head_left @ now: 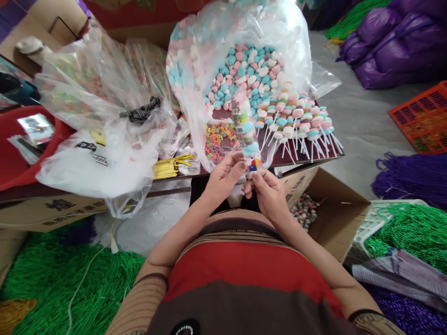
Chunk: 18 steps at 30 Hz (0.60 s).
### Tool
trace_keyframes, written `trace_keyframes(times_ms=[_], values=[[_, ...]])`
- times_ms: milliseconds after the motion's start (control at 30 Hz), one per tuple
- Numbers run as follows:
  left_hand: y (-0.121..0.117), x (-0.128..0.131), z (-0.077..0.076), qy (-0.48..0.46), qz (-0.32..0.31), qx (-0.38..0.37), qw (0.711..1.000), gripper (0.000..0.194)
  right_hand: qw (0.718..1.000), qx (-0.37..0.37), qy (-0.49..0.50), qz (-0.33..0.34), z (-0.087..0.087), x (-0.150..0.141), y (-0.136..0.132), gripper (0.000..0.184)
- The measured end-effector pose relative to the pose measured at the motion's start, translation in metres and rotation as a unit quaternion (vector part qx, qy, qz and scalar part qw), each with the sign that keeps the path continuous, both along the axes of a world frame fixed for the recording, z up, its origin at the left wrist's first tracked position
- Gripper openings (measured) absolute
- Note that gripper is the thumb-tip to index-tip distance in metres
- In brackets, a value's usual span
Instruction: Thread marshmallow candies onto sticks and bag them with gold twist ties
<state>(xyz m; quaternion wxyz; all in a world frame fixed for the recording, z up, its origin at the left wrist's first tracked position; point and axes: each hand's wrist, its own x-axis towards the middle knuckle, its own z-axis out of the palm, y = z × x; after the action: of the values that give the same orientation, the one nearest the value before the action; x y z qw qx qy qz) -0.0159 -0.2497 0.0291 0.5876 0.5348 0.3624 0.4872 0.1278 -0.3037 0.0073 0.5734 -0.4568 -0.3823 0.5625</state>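
A marshmallow candy skewer (248,132) stands upright between my hands in a clear printed wrapper. Pink, blue and white marshmallows and green candy rings show through it. My right hand (268,190) pinches the gathered lower end of the wrapper, around the stick. Curled at the wrapper's lower left edge, my left hand (225,176) has its thumb and fingertips against it. Beyond, finished skewers (296,116) lie piled with white sticks toward me. Loose candy rings (220,138) lie left of the wrapped skewer, and yellow twist ties (169,167) sit near the table's front edge.
A large clear bag (289,35) spills loose marshmallows (251,70) at the back. Bagged candy rings (91,70) and a red basin (21,160) occupy the left. An open cardboard box (335,209) stands below right, near an orange crate (424,118) and green ties (415,228).
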Motion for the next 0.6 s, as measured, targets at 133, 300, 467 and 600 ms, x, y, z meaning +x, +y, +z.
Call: trace_keyframes(times_ms=[133,300,467,600], values=[[0.004,-0.001,0.004,0.143,0.038,0.130,0.980,0.036,1.000,0.012,-0.027,0.012,0.002,0.001,-0.001,0.041],[0.003,0.001,-0.003,0.248,0.059,0.269,0.929,0.043,0.994,0.025,-0.102,-0.032,0.011,0.004,0.001,0.046],[0.008,-0.010,-0.007,0.190,-0.013,0.211,0.959,0.048,0.994,0.025,-0.107,-0.016,0.011,0.003,0.002,0.049],[0.016,-0.014,0.003,-0.015,-0.007,0.032,0.999,0.065,0.996,0.019,-0.081,-0.011,0.005,-0.001,0.001,0.049]])
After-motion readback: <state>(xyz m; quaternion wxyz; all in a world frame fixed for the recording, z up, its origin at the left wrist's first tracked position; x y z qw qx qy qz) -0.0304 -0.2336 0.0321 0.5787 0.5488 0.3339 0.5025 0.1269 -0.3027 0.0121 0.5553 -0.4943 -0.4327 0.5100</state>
